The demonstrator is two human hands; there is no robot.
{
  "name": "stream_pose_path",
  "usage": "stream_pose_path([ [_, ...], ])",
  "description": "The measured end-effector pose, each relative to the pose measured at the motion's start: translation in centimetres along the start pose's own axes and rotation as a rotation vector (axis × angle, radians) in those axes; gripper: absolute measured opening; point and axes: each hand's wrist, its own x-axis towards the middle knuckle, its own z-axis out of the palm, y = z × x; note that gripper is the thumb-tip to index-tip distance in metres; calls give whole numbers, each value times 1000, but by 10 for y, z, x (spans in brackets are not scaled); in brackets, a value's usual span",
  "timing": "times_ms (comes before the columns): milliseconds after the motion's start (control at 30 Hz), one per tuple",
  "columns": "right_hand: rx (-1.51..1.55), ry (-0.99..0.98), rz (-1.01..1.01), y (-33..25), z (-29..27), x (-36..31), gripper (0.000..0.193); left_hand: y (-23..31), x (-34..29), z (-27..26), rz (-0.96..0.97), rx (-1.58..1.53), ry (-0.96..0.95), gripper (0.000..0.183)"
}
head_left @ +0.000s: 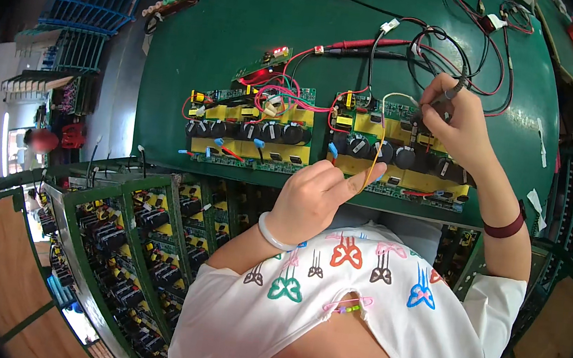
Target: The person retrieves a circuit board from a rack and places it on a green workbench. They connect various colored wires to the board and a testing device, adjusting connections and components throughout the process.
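My right hand [454, 123] is closed in a pinch round a dark grey pen-shaped tool [455, 92] over the upper part of the right-hand circuit board [364, 166]. The tool's tip is hidden by my fingers. My left hand [316, 193] is curled at the board's near edge, its forefinger reaching forward against a thin yellow wire [381, 136]. That wire rises across the board and bends right towards my right hand. Black round capacitors [405, 156] stand in a row along the board. To its left lies a second circuit board [247, 150] of the same kind.
A small board with lit red digits [279, 52] stands behind the left board, with pink wires [288, 101] beside it. A red test probe [370, 45] and tangled black cables [448, 39] lie on the green table [211, 31]. Racks [128, 232] full of circuit boards stand at the near left.
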Motion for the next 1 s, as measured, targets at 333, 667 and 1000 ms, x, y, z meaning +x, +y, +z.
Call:
stream_pose_path([
  [333,-76,-19,-32,-2,0,2,11,0,1,2,43,-15,44,66],
  [667,-86,-11,-5,-3,3,3,10,1,0,-3,74,93,43,74],
  [1000,-22,14,-83,-24,16,10,10,4,2,-2,40,35,49,67],
])
